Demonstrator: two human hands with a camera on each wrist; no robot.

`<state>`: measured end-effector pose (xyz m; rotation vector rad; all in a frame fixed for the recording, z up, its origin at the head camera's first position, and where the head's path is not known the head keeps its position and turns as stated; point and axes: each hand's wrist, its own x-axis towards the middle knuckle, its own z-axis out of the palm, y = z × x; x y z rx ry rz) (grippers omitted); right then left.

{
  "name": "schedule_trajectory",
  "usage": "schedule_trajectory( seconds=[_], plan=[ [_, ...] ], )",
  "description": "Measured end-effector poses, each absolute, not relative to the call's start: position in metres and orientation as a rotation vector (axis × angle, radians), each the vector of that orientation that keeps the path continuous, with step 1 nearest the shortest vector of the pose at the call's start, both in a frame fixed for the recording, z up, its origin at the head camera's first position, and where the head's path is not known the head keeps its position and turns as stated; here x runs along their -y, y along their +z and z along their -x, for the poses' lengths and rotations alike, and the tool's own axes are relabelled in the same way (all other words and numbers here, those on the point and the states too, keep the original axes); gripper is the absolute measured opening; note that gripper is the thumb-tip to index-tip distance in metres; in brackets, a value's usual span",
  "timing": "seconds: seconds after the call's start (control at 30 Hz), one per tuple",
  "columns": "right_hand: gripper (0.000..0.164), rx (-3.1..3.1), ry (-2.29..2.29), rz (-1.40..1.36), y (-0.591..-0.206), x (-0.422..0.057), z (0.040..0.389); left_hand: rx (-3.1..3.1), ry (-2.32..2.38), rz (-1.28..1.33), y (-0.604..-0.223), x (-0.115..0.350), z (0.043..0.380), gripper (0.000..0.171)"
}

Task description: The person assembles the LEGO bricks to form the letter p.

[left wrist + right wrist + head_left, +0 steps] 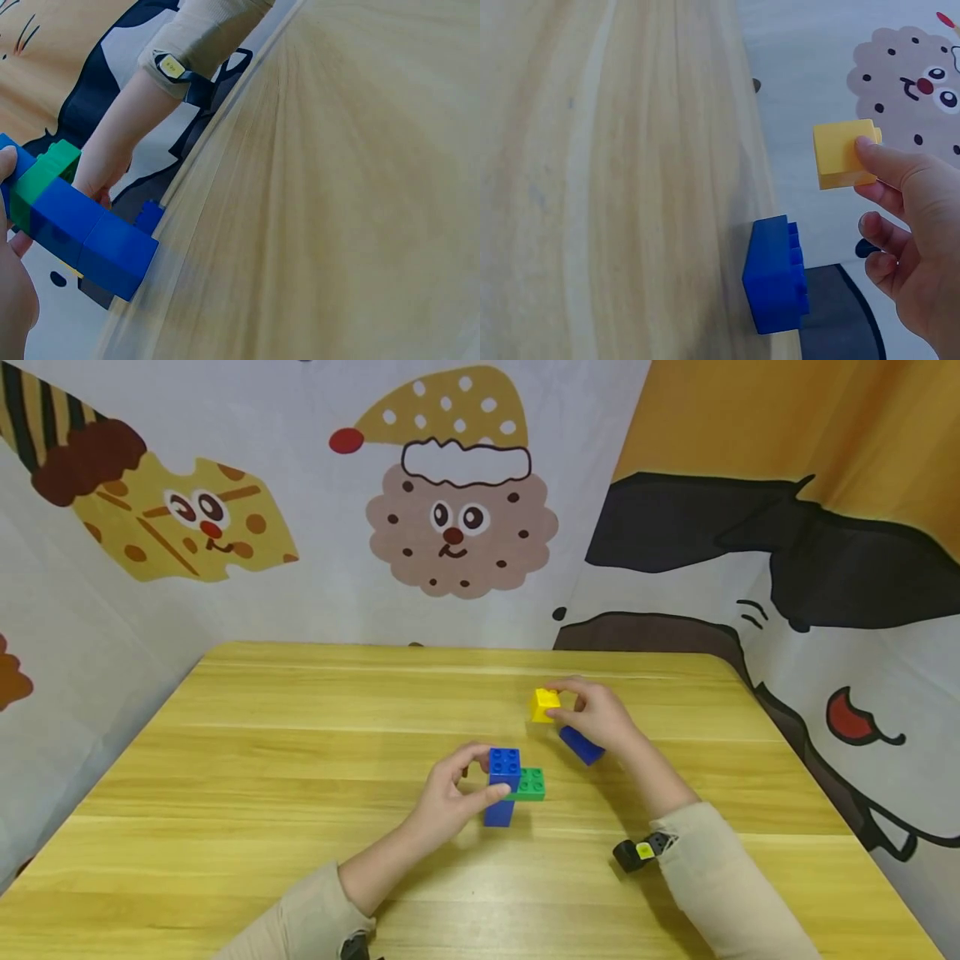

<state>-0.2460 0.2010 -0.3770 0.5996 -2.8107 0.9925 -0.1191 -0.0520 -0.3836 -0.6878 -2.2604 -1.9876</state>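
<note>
My left hand [448, 795] grips an upright stack of toy building bricks by its top blue brick [504, 768], thumb on the near side. Under that brick a green brick [532, 784] juts out to the right, with its studs showing. Lower blue bricks [97, 234] form the bottom of the stack. Farther back and to the right, my right hand [598, 717] pinches a small yellow brick [841, 154] between thumb and fingers, above the table. Just below that hand, a longer blue brick [771, 276] lies on the table, partly covered by the hand in the head view.
Both hands work over a light wooden table [262, 777]. Behind its far edge hangs a cloth [315, 610] printed with cartoon figures. Dark wrist straps [637, 853] sit at the beige sleeves [731, 868].
</note>
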Motion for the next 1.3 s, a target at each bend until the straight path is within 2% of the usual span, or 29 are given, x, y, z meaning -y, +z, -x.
schedule_trajectory(
  seconds=[0.1, 0.57, 0.8, 1.3],
  plan=[
    [0.04, 2.791, 0.987, -0.602, -0.374, -0.203, 0.241, 2.244, -1.995, 0.701, -0.373, 0.052, 0.114, 0.031],
    [0.038, 2.652, 1.064, -0.666, -0.353, -0.204, 0.21, 2.231, -2.012, 0.681, -0.374, 0.051, 0.113, 0.032],
    [0.037, 2.551, 1.14, -0.711, -0.346, -0.204, 0.194, 2.21, -1.979, 0.708, -0.405, 0.052, 0.127, 0.034],
    [0.038, 2.439, 1.187, -0.806, -0.335, -0.197, 0.16, 2.216, -1.968, 0.708, -0.406, 0.052, 0.128, 0.034]
  ],
)
